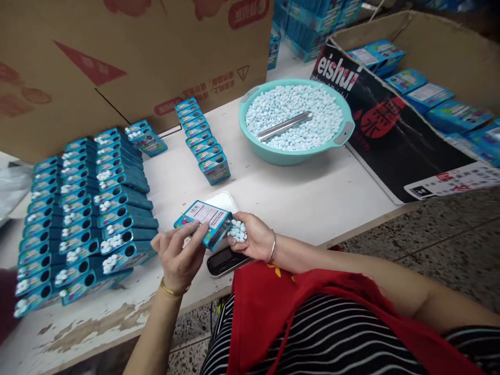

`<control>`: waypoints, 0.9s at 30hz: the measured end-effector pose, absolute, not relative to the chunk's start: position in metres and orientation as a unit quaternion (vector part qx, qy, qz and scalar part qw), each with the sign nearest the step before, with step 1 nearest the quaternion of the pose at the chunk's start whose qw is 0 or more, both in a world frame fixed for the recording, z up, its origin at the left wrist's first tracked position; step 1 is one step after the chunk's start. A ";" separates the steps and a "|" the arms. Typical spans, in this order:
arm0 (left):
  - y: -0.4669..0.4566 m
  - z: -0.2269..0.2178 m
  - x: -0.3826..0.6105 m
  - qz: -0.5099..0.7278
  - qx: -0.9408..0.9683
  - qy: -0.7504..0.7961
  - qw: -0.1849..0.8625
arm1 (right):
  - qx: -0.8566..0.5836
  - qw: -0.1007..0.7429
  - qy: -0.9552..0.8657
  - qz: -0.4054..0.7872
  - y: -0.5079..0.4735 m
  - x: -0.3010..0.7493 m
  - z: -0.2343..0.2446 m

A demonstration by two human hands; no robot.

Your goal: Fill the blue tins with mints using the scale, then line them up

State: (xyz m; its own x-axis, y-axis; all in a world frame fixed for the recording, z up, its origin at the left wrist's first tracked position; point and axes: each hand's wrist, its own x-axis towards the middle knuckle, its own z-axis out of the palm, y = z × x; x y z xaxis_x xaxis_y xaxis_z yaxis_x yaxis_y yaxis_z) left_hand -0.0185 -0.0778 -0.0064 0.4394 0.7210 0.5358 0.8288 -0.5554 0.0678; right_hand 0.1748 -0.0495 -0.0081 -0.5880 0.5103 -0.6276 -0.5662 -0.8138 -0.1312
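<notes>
My left hand grips a small blue box with a white label, tilted over the near table edge. My right hand is cupped against the box's open end and holds a heap of pale blue candies. Under both hands lies a small scale with a white pan and a dark display. A teal basin full of the same candies, with a metal scoop lying in it, stands further back on the white table.
Rows of open filled blue boxes cover the left of the table. A shorter row stands mid-table. A big cardboard carton walls the back. At right a carton holds more blue boxes.
</notes>
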 end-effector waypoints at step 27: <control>-0.098 -0.038 -0.034 -0.520 -0.522 -0.643 -0.209 | -0.439 0.343 -0.015 0.830 -0.079 0.260 -0.027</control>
